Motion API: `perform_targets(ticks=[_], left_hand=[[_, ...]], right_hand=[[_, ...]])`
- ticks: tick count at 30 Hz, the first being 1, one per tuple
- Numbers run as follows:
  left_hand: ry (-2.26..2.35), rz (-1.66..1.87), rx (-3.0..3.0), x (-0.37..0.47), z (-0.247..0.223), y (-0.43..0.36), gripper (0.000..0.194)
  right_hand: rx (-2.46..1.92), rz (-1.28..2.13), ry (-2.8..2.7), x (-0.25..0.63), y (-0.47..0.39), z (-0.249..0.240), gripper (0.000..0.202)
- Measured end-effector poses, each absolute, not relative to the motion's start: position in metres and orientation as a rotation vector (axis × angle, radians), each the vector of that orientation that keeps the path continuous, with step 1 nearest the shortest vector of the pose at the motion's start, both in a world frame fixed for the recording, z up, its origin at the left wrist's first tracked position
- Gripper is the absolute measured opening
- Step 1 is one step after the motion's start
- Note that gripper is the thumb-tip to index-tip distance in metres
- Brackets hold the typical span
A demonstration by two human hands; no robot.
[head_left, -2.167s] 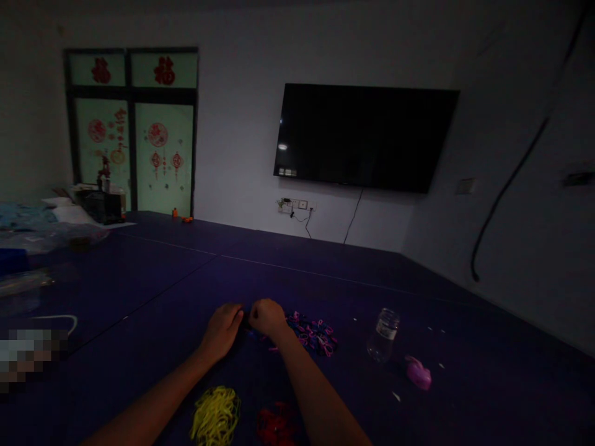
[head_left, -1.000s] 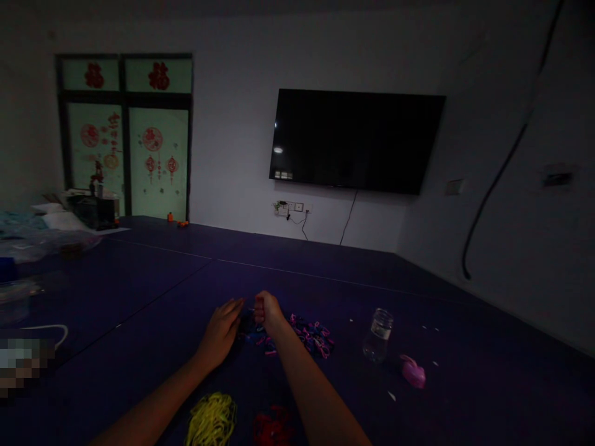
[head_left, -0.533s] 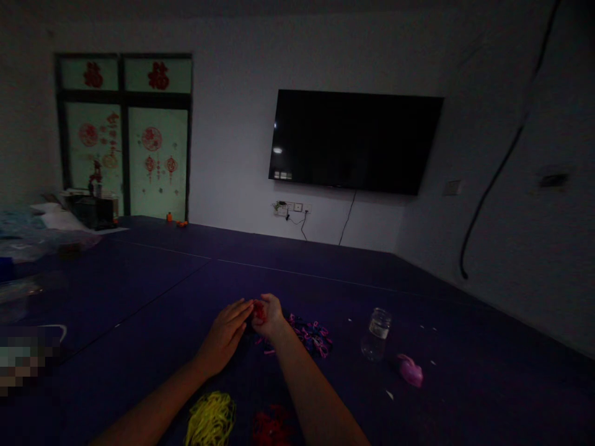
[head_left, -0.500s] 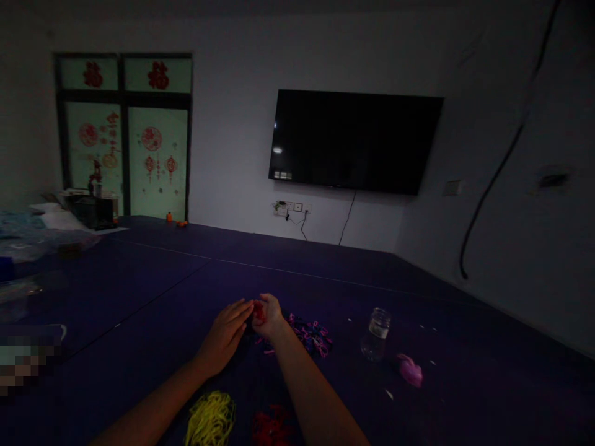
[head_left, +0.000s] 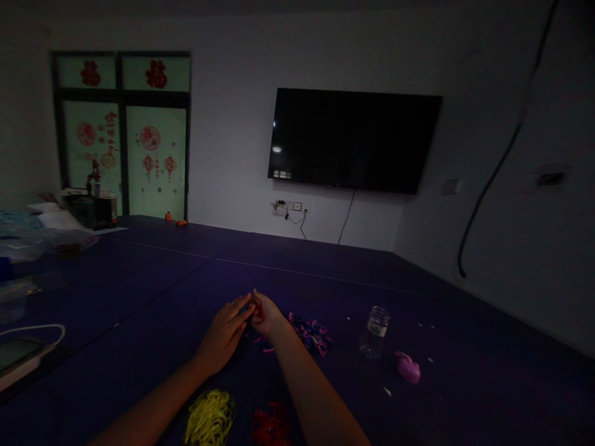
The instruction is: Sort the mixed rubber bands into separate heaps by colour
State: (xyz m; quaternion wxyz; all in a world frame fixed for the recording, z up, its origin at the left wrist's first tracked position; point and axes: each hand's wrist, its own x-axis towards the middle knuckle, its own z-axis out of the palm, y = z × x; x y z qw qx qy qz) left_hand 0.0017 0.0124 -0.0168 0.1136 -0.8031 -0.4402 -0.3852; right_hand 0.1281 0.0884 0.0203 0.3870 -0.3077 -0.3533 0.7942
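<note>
My right hand [head_left: 266,317] is closed around a small bundle of red cord [head_left: 258,307], part of which shows between thumb and fingers. My left hand [head_left: 225,329] lies against it from the left, fingers stretched out and slightly apart, their tips touching the bundle; its thumb is hidden. Just behind my right wrist is a pile of pink and dark blue looped cords [head_left: 312,333]. Nearer to me, between my forearms, lie a heap of yellow cord [head_left: 211,418] and a heap of red cord [head_left: 270,425].
A clear glass jar [head_left: 374,332] and a pink object [head_left: 408,368] stand to the right, with white scraps around. At left are a device with a white cable [head_left: 23,359], a clear cup [head_left: 13,302] and plastic bags [head_left: 41,240]. The purple tabletop [head_left: 158,272] reaches the wall.
My right hand has tilted and its fingers have closed further over the red bundle, so less of it shows. My left fingers have spread a little. The view has shifted slightly.
</note>
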Motion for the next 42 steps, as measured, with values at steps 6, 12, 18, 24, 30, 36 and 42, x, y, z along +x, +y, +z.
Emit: perform_targets(ticks=[6, 12, 18, 24, 30, 36, 42], left_hand=[[-1.399, -1.24, -2.32, -0.002, -0.02, 0.016, 0.04], [-1.542, -1.11, -2.367, -0.002, -0.02, 0.018, 0.04], [-1.633, -1.014, -2.421, 0.0, -0.015, 0.014, 0.037], [-1.637, -1.001, -2.447, 0.002, -0.014, 0.014, 0.039], [-1.652, -1.027, -2.456, 0.003, -0.013, 0.012, 0.038], [-1.682, -0.995, -2.419, 0.001, -0.014, 0.014, 0.032], [-1.785, -0.938, -2.294, 0.002, -0.01, 0.013, 0.025]], right_hand=[[-1.196, 1.423, -1.137, 0.147, 0.098, 0.024, 0.044], [-1.525, 0.797, -1.492, 0.166, 0.101, 0.022, 0.033], [-1.612, 0.551, -1.819, 0.153, 0.092, 0.019, 0.015], [-1.547, 0.421, -1.965, 0.146, 0.088, 0.009, 0.012], [-1.486, 0.391, -2.008, 0.145, 0.091, 0.005, 0.015], [-1.37, 0.454, -2.021, 0.146, 0.095, 0.009, 0.014], [-1.241, 0.56, -2.066, 0.133, 0.094, 0.005, 0.015]])
